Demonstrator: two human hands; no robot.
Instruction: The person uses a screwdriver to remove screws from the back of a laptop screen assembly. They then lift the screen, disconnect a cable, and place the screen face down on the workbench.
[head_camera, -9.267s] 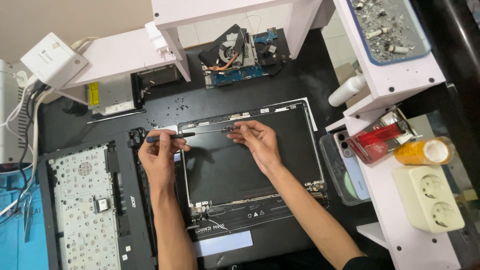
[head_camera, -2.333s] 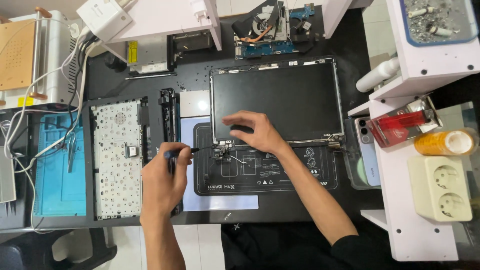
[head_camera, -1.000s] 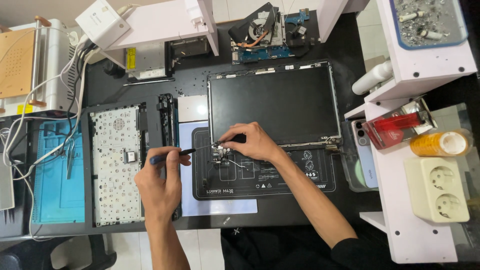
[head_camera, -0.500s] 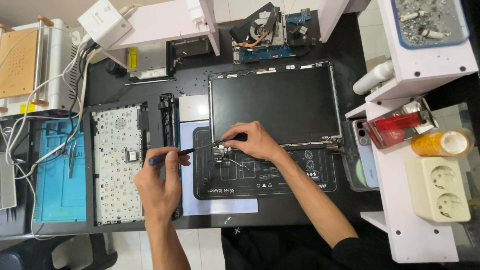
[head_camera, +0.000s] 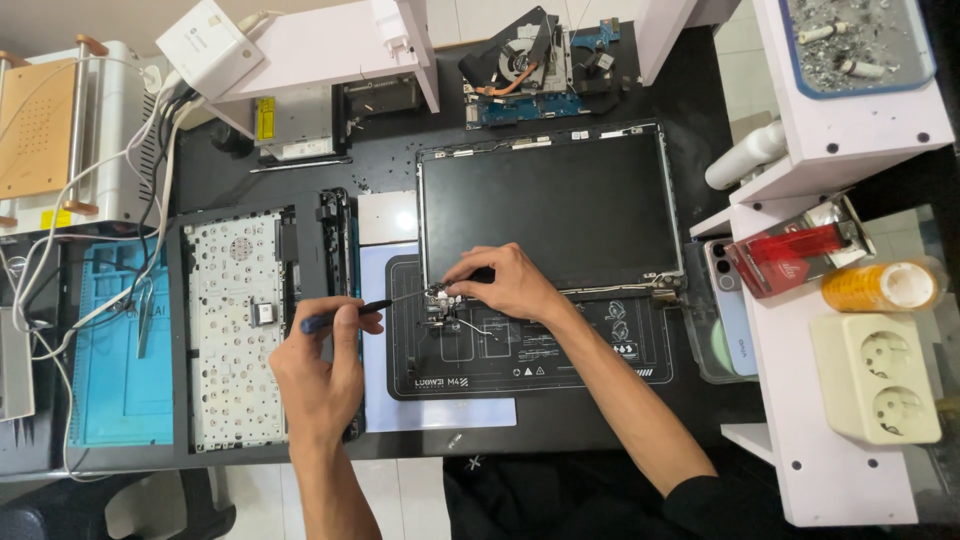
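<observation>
Head view | left hand (head_camera: 322, 368) fingers closed round screwdriver (head_camera: 345, 314), tip at hinge (head_camera: 440, 296) | right hand (head_camera: 505, 285) fingertips pinch hinge, panel (head_camera: 545, 205) just beyond fingers

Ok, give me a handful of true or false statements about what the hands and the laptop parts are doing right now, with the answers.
1. The left hand holds a screwdriver. True.
2. The screwdriver tip points at the keyboard panel. False: it points right, at the hinge by the screen panel.
3. The right hand rests at the screen panel's lower left corner. True.
4. The screen panel stands upright. False: it lies flat on the desk.
5. A cooling fan lies beyond the screen panel. True.
</observation>
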